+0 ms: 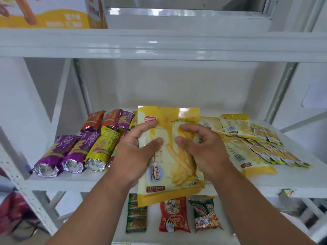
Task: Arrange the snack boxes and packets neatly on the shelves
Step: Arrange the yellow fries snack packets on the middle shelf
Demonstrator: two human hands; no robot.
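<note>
Both hands, left hand (134, 152) and right hand (200, 149), pinch the large yellow fries snack packet (169, 156), fingers clamped on its upper half. It's held upright, long axis vertical, above the white middle shelf (159, 184), with matching yellow packets (247, 149) lying just right, nearer the right hand.

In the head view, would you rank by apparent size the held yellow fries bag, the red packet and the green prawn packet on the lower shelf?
1. Yellow fries bag, though it is nearest the camera.
2-3. Red packet and green prawn packet: they look alike, so unranked.
</note>
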